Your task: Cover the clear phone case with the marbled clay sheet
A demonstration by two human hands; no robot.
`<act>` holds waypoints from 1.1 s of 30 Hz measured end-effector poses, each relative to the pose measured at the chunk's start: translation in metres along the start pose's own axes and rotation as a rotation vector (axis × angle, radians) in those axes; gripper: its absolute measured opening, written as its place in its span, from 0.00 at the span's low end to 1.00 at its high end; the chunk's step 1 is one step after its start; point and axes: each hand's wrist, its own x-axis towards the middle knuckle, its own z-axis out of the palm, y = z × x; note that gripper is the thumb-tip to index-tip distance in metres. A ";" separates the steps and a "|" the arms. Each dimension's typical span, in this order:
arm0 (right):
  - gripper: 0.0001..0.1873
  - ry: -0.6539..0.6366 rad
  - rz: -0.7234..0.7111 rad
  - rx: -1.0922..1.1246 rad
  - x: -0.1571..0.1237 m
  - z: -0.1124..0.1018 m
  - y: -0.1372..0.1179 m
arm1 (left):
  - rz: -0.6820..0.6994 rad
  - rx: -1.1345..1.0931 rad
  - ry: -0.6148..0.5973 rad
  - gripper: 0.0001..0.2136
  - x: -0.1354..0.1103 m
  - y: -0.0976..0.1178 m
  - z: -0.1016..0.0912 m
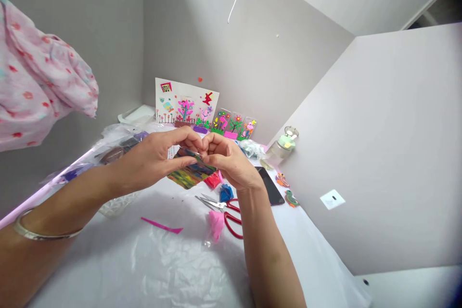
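My left hand (153,154) and my right hand (233,161) meet above the middle of the table. Between them is a small flat piece painted in green, yellow and dark blue (189,174), tilted, its lower part showing beneath my fingers. My left thumb and fingers grip its upper edge. The right thumb and fingers pinch close by at its top right; what lies right at the fingertips is hidden. Under my right wrist lie red-handled scissors (233,219), blades parted. Beside them are a pink lump in clear wrap (216,225), a blue lump (226,193) and a red one (212,181).
A pink plastic strip (162,225) lies on the white table cover (173,264). Behind stand a decorated white board (169,101) and several small flower panels (235,125). A black phone (274,190), a jar (281,149) and bird figures (291,198) are to the right. Plastic bags (119,139) sit left.
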 end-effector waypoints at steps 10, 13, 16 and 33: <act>0.07 0.028 0.017 -0.003 0.000 0.003 -0.002 | 0.015 0.041 0.030 0.07 0.001 0.001 0.001; 0.09 0.048 0.001 -0.003 -0.001 0.001 -0.003 | 0.015 0.061 0.065 0.06 0.001 0.001 -0.001; 0.11 0.085 -0.034 -0.024 -0.001 -0.002 -0.003 | 0.014 0.083 0.100 0.07 0.002 0.001 -0.003; 0.08 0.088 0.000 -0.191 -0.007 -0.009 -0.004 | -0.006 0.079 0.100 0.07 0.001 -0.003 -0.005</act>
